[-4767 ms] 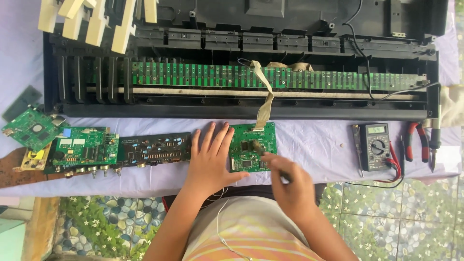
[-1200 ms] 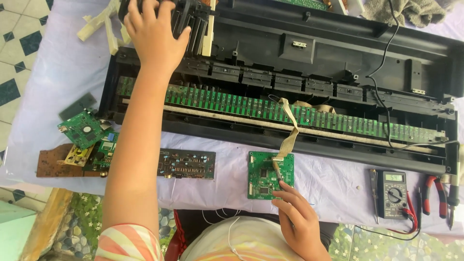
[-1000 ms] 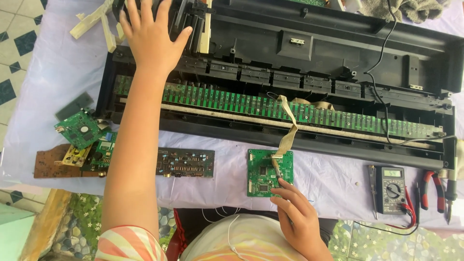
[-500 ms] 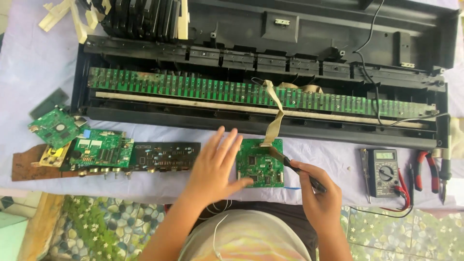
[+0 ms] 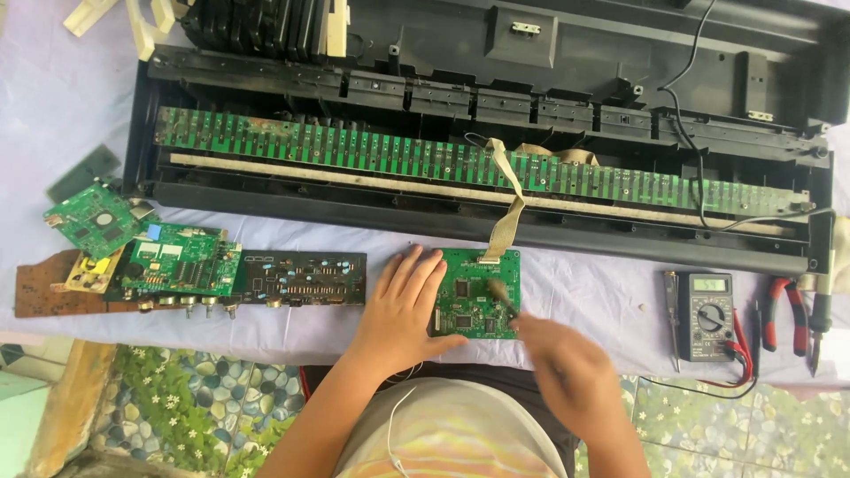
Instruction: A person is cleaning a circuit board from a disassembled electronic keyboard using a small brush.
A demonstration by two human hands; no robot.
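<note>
A small green circuit board lies on the white cloth, joined by a beige ribbon cable to the long green key contact board inside the opened black keyboard casing. My left hand rests flat with fingers spread, its fingertips on the board's left edge. Blurred with motion, my right hand holds a small brush whose tip sits on the board's middle.
Several other circuit boards lie in a row at the left on the cloth. A multimeter with leads, red-handled pliers and a screwdriver lie at the right. Loose white keys sit at the top left.
My left hand came back from the far left of the casing and settled beside the small board. My right hand went on working the brush over the board.
</note>
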